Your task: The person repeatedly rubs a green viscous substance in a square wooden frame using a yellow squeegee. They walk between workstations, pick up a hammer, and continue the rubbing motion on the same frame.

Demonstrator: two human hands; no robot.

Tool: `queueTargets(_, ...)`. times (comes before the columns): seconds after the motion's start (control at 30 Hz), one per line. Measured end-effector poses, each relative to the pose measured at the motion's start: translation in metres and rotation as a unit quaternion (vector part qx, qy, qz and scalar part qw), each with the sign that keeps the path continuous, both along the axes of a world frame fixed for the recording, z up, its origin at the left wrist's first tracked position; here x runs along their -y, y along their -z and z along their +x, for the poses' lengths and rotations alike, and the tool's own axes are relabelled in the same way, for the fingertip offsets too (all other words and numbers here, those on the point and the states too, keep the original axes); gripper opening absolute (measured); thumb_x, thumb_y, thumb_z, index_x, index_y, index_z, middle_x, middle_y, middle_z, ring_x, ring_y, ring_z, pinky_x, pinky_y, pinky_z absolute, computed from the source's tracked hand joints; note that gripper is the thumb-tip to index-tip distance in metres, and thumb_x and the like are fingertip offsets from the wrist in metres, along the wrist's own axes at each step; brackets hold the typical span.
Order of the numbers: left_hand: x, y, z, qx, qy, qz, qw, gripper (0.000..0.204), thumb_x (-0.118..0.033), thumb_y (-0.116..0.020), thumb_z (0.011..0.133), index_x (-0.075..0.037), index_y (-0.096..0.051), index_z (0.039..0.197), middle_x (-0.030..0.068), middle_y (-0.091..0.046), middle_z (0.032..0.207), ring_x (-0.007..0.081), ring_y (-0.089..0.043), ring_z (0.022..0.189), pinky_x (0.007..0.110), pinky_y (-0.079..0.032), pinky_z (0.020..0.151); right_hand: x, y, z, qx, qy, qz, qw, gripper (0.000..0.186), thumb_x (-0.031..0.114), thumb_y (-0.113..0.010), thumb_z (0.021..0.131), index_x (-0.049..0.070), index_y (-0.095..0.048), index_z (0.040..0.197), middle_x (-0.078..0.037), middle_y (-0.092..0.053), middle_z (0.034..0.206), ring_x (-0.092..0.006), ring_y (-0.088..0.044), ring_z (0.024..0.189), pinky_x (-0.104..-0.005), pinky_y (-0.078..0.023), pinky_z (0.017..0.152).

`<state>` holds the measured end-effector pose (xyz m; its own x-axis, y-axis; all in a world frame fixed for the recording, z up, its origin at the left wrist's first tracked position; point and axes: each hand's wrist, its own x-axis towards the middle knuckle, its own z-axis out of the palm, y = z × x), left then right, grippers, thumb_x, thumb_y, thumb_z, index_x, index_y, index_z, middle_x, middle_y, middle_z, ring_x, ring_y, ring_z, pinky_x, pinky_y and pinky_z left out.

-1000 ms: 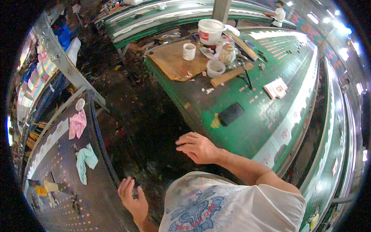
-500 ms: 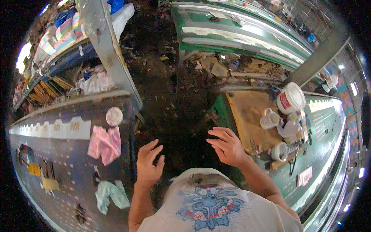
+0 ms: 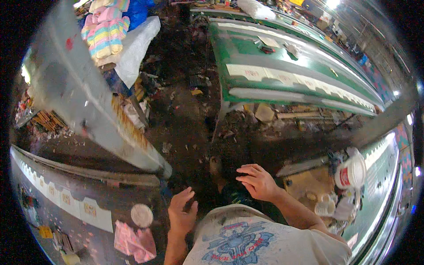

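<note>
Both of my hands are held out in front of my body above the dark floor, holding nothing. My left hand (image 3: 183, 212) has its fingers loosely bent and the thumb apart. Closest to it, on the left table, are a round white tub or lid (image 3: 141, 215) and a crumpled pink cloth (image 3: 134, 242). My right hand (image 3: 260, 183) is half curled, its fingers slightly spread. Beyond it to the right lies a brown board (image 3: 304, 185) bearing a pale mug-like container (image 3: 325, 206), beside a white bucket (image 3: 350, 172).
A grey metal post (image 3: 106, 110) slants across the left, near my left hand. Ahead, a long green table (image 3: 287, 81) carries a row of pale printed sheets (image 3: 282, 76). Striped cloth bundles (image 3: 105, 37) are stacked at the far left. Scraps litter the aisle floor (image 3: 181, 128).
My view has moved forward along the aisle: the post looms larger, and the side tables with the pink cloth and bucket have slid nearer. Both hands stay raised and hold nothing.
</note>
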<state>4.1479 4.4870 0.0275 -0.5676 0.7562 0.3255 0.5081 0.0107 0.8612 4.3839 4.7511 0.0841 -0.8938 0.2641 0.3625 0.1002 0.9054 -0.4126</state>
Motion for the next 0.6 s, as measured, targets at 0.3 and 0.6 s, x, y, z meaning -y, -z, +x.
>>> queueTargets(0.3,-0.268,-0.064,-0.143,-0.067,-0.002,0.045,0.997,0.042,0.000,-0.086,0.089,-0.008,-0.079,0.130,0.0175,-0.078,0.143,0.0389,-0.074,0.130,0.050,-0.057,0.114,-0.253,-0.051,-0.132,-0.025,0.008,0.043,0.999,0.032,-0.001,-0.082,0.090,0.008,-0.081,0.121,-0.014,-0.074,0.141,-0.0399,-0.070,0.130,-0.0525,-0.061,0.108)
queueTargets(0.6,-0.486,-0.112,-0.299,-0.184,-0.037,0.023,0.982,0.045,-0.007,-0.084,0.091,-0.012,-0.077,0.135,0.0170,-0.073,0.150,0.0404,-0.065,0.142,0.055,-0.048,0.122,-0.444,-0.079,-0.216,-0.070,0.094,0.090,0.989,0.036,-0.001,-0.079,0.088,0.008,-0.079,0.123,-0.013,-0.074,0.142,-0.0419,-0.070,0.131,-0.0552,-0.060,0.110)
